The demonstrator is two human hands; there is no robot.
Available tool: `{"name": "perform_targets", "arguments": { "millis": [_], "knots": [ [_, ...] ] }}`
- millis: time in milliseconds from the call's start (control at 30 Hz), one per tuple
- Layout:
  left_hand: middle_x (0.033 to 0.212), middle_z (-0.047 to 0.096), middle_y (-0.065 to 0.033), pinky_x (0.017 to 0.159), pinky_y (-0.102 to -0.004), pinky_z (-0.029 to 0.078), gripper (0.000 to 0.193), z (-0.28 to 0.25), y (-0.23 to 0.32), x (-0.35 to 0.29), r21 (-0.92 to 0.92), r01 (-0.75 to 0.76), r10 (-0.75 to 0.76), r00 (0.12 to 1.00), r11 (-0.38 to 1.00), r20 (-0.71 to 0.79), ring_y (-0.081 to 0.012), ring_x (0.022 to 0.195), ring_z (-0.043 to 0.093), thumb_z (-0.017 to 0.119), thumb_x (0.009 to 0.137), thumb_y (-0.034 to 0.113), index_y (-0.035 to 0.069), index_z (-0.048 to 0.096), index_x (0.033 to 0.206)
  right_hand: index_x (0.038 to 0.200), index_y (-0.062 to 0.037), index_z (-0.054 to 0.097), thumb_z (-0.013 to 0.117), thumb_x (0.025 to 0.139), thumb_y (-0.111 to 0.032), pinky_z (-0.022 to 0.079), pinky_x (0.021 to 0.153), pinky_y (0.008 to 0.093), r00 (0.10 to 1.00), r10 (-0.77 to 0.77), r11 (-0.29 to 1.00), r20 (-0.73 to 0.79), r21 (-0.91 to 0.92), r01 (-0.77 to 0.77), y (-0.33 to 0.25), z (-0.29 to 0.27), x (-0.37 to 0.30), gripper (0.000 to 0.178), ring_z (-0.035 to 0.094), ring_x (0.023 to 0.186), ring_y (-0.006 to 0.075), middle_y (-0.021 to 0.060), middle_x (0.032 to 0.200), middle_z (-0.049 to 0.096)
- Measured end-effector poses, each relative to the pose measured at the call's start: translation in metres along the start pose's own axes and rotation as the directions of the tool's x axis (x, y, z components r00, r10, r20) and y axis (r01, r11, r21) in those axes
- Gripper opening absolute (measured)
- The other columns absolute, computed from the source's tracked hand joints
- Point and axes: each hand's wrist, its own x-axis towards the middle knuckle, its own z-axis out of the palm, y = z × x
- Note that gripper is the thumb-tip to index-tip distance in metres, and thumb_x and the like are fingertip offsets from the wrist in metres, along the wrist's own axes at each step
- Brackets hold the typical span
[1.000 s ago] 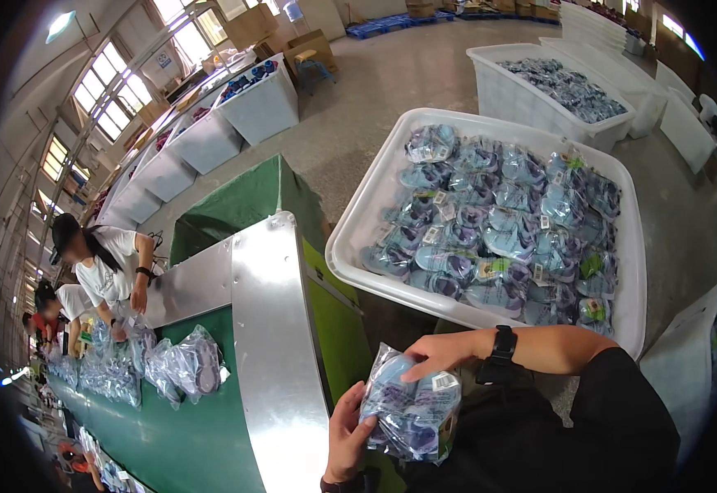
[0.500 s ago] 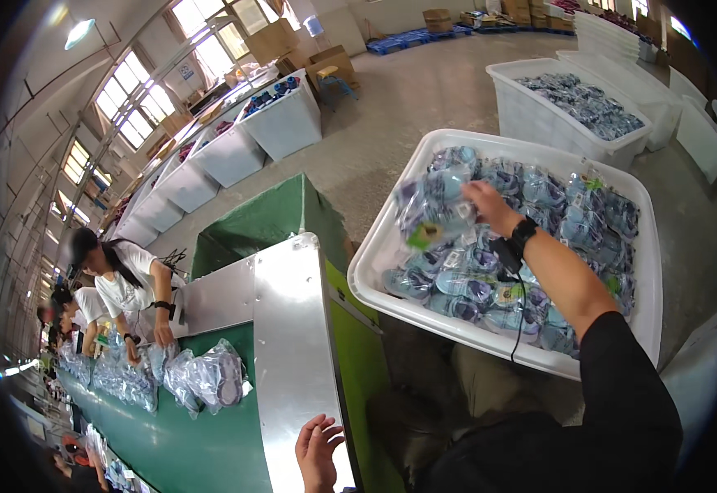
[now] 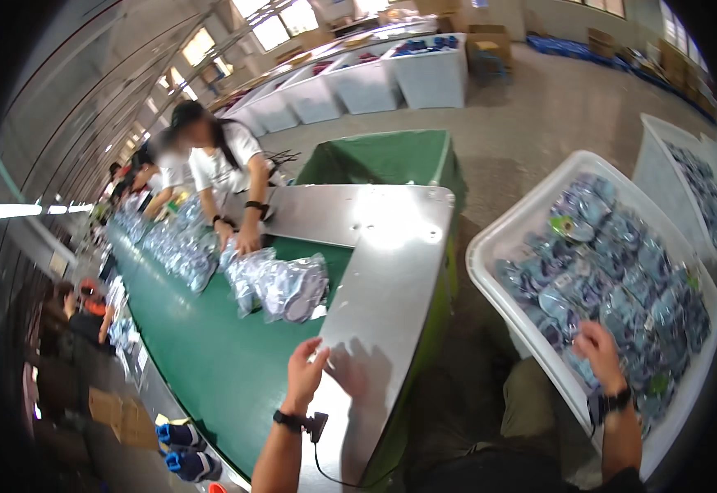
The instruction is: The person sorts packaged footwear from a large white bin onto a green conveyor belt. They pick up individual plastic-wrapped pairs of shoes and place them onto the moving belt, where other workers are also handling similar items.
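Observation:
My left hand (image 3: 303,374) hovers over the metal edge plate (image 3: 391,283) of a green conveyor belt (image 3: 210,345); its fingers are apart and it holds nothing. On the belt beyond it lie blue-grey shoes in clear plastic bags (image 3: 292,287). To the right, my right hand (image 3: 599,353) hangs over a white bin (image 3: 490,263), fingers loosely bent, with no bag in its grasp. Bagged light-blue and purple shoes (image 3: 613,271) fill the bin. One bag with a green label (image 3: 570,228) rests on top near its far left side.
Across the belt, a co-worker's hands (image 3: 247,238) touch bagged shoes. A green bin (image 3: 375,160) stands behind the metal plate. More white bins (image 3: 430,78) line the back, and another with bagged shoes (image 3: 695,189) is at far right. Blue shoes (image 3: 187,452) sit at lower left.
My right hand has let go of the bagged shoes and drawn back toward me. My left hand has come further forward. The view has turned left toward the belt.

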Motion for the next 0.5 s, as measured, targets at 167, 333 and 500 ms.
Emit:
{"name": "perform_targets", "arguments": {
  "millis": [167,333,500],
  "knots": [
    [0.136,0.065,-0.0269,0.115,-0.0466,0.043,0.06,-0.027,-0.063,0.101,0.336,-0.022,0.12,0.954,0.942,-0.274,-0.0408,0.132,0.058,0.079,0.09,0.03,-0.006,0.064,0.135,0.13,0.0024,0.06,0.065,0.097,-0.001,0.052,0.068,0.0275,0.999,-0.018,0.997,-0.042,-0.078,0.014,0.007,-0.019,-0.072,0.034,0.064,0.076,0.0111,0.0039,0.092,0.066],
    [0.14,0.061,-0.0291,0.117,-0.0505,0.041,0.072,-0.036,-0.095,0.184,0.377,0.17,0.069,0.837,0.91,-0.543,-0.0443,0.136,0.055,0.08,0.087,0.038,-0.009,0.059,0.138,0.131,-0.0015,0.058,0.067,0.093,-0.004,0.053,0.063,0.0285,0.985,-0.089,0.966,-0.149,-0.256,0.049,0.015,-0.039,-0.094,0.039,0.066,0.068,0.0132,0.0061,0.083,0.067],
    [0.14,0.064,-0.0325,0.111,-0.0472,0.048,0.089,-0.033,-0.095,0.198,0.339,0.4,-0.2,0.846,0.851,-0.495,-0.0426,0.131,0.063,0.086,0.084,0.047,-0.013,0.055,0.143,0.133,-0.0006,0.066,0.069,0.103,-0.022,0.055,0.09,0.0428,0.995,-0.078,0.739,-0.057,-0.674,0.019,-0.024,-0.03,-0.116,0.037,0.071,0.107,0.031,0.0189,0.12,0.073]
  ]
}}
